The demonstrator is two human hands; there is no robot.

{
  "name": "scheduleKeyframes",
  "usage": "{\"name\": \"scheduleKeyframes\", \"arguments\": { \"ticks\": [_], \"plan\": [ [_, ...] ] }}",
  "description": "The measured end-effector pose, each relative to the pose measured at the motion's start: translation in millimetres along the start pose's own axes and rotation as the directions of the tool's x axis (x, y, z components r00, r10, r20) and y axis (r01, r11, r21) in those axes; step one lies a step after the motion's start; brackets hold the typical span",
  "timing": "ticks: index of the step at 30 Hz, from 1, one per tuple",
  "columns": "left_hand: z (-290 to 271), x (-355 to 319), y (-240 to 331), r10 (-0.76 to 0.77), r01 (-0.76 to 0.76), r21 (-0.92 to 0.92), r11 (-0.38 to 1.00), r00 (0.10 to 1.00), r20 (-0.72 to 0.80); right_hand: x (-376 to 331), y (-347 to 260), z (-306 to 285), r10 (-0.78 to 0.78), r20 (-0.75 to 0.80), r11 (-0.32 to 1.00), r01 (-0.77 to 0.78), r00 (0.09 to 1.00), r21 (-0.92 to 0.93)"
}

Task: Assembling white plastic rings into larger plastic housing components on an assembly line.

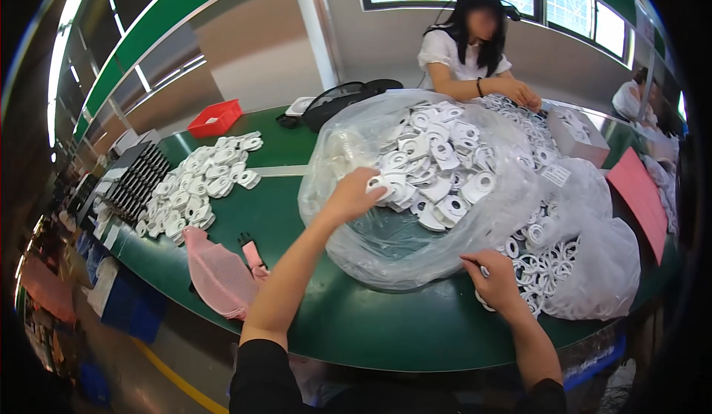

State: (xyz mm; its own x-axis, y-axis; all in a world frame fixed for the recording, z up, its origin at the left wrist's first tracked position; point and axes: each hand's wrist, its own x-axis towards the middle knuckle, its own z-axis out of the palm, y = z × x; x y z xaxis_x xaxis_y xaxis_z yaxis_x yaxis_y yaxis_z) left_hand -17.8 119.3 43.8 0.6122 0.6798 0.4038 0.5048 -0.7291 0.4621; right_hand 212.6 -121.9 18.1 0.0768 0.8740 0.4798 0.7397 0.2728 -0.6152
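Observation:
My left hand point(353, 196) reaches to the left edge of a heap of white plastic parts point(437, 154) in a large clear plastic bag point(415, 269). Its fingers close on one white part point(377, 185), a rounded piece with a hole. Lower right, my right hand point(495, 283) is curled, thumb and forefinger near each other at the bag's front edge. Part of a white ring point(484, 271) shows within its curled fingers. Beside that hand lies a pile of loose white rings point(549, 269), partly under a second clear bag point(597, 273).
More white parts point(196, 184) lie spread at the left, beside stacked black trays point(137, 176) and a red bin point(215, 118). A pink mesh item point(219, 273) lies at the front left of the green table point(356, 332). A co-worker point(471, 50) handles parts across the table near a grey box point(578, 136).

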Motion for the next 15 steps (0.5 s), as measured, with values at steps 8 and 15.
{"name": "scheduleKeyframes", "arguments": {
  "ticks": [8,15],
  "plan": [
    [57.9,3.6,0.3,-0.145,0.2,0.127,0.972,0.925,-0.35,9.8,24.8,-36.2,0.161,-0.268,0.979,-0.187,0.95,-0.078],
    [50.4,-6.9,57.6,-0.194,0.121,-0.189,0.974,0.877,-0.44,-1.2,42.5,-41.0,0.14,-0.028,0.943,-0.142,0.99,-0.3]
  ]
}}
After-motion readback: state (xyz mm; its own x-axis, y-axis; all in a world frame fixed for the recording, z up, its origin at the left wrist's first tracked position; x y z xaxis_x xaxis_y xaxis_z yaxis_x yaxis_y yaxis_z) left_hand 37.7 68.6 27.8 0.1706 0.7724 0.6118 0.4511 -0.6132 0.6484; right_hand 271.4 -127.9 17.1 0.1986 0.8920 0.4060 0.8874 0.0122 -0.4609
